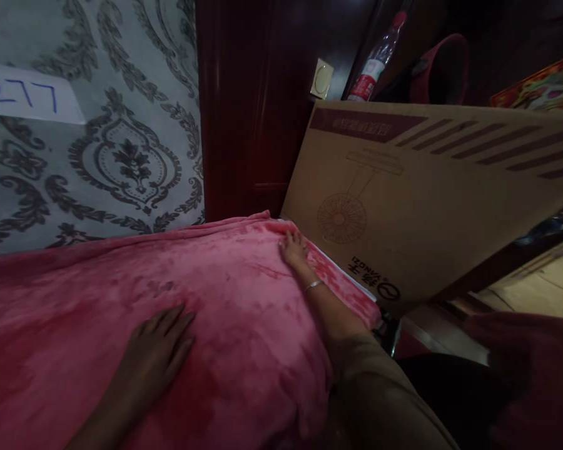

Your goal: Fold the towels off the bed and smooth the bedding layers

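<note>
A pink plush blanket (244, 300) spreads over a flat raised surface, with soft wrinkles and darker red patches in its pile. On its near left part lies my left hand (157, 344), palm down, fingers stretched forward and holding nothing. My right hand (294, 249), below a thin silver bracelet, reaches to the far right corner of the blanket. Its fingers are spread and rest on the cloth close to the edge. Past that edge, a strip of red and pink cloth with a white border (351, 281) shows beneath my right forearm.
A large cardboard box (413, 200) with a fan drawing leans beyond the right edge. Behind it stand a red-capped bottle (373, 69) and a red rounded object (443, 69). Patterned wallpaper (131, 162) with a paper marked 277 (28, 94) meets a dark red door (244, 112).
</note>
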### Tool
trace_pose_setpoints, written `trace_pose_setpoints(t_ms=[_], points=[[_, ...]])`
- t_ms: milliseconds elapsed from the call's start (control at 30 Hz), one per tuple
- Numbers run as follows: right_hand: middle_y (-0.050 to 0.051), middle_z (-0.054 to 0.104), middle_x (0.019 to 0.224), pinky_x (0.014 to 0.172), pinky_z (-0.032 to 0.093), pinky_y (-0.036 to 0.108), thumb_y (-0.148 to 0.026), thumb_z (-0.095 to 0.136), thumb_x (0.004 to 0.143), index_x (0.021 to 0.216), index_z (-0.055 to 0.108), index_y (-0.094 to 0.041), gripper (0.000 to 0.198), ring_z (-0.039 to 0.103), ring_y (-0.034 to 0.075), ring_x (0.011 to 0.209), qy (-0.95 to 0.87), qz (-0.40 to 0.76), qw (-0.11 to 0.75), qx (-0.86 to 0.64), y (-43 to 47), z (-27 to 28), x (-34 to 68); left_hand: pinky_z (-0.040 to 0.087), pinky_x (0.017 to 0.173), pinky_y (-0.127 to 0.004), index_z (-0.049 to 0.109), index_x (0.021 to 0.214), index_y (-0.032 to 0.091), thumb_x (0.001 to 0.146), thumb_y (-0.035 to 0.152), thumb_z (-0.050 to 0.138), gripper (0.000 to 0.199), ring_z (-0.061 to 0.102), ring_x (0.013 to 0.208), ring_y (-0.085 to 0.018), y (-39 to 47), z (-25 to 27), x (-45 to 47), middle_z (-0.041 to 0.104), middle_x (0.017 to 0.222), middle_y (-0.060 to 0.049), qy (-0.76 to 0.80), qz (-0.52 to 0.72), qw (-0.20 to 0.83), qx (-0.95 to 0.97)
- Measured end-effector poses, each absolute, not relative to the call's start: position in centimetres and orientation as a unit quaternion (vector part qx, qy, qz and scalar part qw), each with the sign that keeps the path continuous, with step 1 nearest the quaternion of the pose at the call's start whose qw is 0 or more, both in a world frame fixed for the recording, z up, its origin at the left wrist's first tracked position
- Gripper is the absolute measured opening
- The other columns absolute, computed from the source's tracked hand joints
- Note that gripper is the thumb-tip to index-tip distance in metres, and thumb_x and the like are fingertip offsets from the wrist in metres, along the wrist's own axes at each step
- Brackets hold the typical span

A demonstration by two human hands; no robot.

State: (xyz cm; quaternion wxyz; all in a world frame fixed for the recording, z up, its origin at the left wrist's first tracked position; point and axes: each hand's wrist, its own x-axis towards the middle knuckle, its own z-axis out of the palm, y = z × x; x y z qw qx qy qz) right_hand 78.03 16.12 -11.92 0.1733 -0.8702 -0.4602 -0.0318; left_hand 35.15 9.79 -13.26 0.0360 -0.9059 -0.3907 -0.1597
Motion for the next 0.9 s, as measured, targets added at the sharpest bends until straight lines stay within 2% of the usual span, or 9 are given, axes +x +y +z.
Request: trace_pose_setpoints(t_ms=[100, 200, 333, 500, 667, 733, 900], points=[[0.005, 0.027, 0.167, 0.12, 0.019, 0.051, -0.05, 0.036, 0.104, 0.16, 0.03, -0.033, 0.059, 0.02, 0.028, 0.153, -0.553, -0.003, 0.103, -0.826, 13.7, -13.0, 75.6, 0.045, 0.102, -0.051, 0.063, 0.138, 0.022, 0.096, 0.049, 0.035, 0.058, 0.058, 0.128, -0.034, 9.6, -13.0, 35.5, 0.059, 0.145, -0.015, -0.38, -0.152, 0.035, -0.912], [0.002, 0.019, 0.17, 0.122, 0.013, 0.051, -0.055, 0.031, 0.104, 0.161, 0.028, -0.035, 0.06, 0.013, 0.026, 0.155, -0.553, 0.028, 0.049, -0.832, 11.2, -12.8, 74.9, 0.041, 0.106, -0.052, 0.058, 0.144, 0.024, 0.096, 0.05, 0.037, 0.058, 0.052, 0.135, -0.035, 9.3, -12.7, 35.7, 0.054, 0.15, -0.013, -0.368, -0.143, 0.03, -0.918], [0.007, 0.019, 0.17, 0.12, 0.017, 0.057, -0.051, 0.024, 0.106, 0.161, 0.027, -0.029, 0.06, 0.016, 0.03, 0.155, -0.488, 0.03, 0.046, -0.871, 8.2, -11.3, 75.2, 0.039, 0.109, -0.055, 0.057, 0.144, 0.025, 0.096, 0.047, 0.038, 0.056, 0.048, 0.139, -0.035, 9.3, -12.5, 35.8, 0.05, 0.154, -0.01, -0.362, -0.124, 0.013, -0.924], [0.003, 0.02, 0.17, 0.12, 0.018, 0.059, -0.051, 0.022, 0.106, 0.161, 0.027, -0.032, 0.059, 0.017, 0.03, 0.155, -0.456, 0.022, 0.07, -0.887, 2.9, -11.0, 73.1, 0.042, 0.108, -0.051, 0.068, 0.131, 0.022, 0.096, 0.041, 0.037, 0.051, 0.055, 0.132, -0.033, 9.8, -12.9, 35.9, 0.063, 0.14, -0.012, -0.333, -0.164, 0.02, -0.928], [0.005, 0.018, 0.17, 0.119, 0.02, 0.061, -0.051, 0.027, 0.105, 0.162, 0.026, -0.029, 0.06, 0.016, 0.032, 0.155, -0.445, 0.035, 0.058, -0.893, -3.7, -11.2, 71.8, 0.042, 0.111, -0.048, 0.07, 0.127, 0.02, 0.097, 0.043, 0.037, 0.05, 0.059, 0.126, -0.029, 8.8, -13.1, 36.5, 0.067, 0.133, -0.012, -0.28, -0.193, 0.004, -0.94], [0.005, 0.02, 0.169, 0.119, 0.02, 0.062, -0.05, 0.028, 0.106, 0.161, 0.028, -0.03, 0.059, 0.017, 0.032, 0.155, -0.442, 0.033, 0.051, -0.895, -5.4, -11.4, 71.7, 0.04, 0.113, -0.049, 0.067, 0.132, 0.021, 0.096, 0.048, 0.04, 0.052, 0.055, 0.132, -0.031, 7.5, -12.7, 37.0, 0.062, 0.141, -0.013, -0.249, -0.187, 0.001, -0.95], [0.007, 0.027, 0.167, 0.119, 0.02, 0.059, -0.047, 0.032, 0.106, 0.158, 0.037, -0.027, 0.055, 0.022, 0.033, 0.153, -0.463, 0.035, 0.072, -0.882, -7.5, -12.1, 70.7, 0.028, 0.119, -0.059, 0.05, 0.149, 0.026, 0.097, 0.053, 0.039, 0.06, 0.035, 0.149, -0.036, 4.0, -12.1, 38.2, 0.038, 0.162, -0.011, -0.188, -0.105, -0.015, -0.976]])
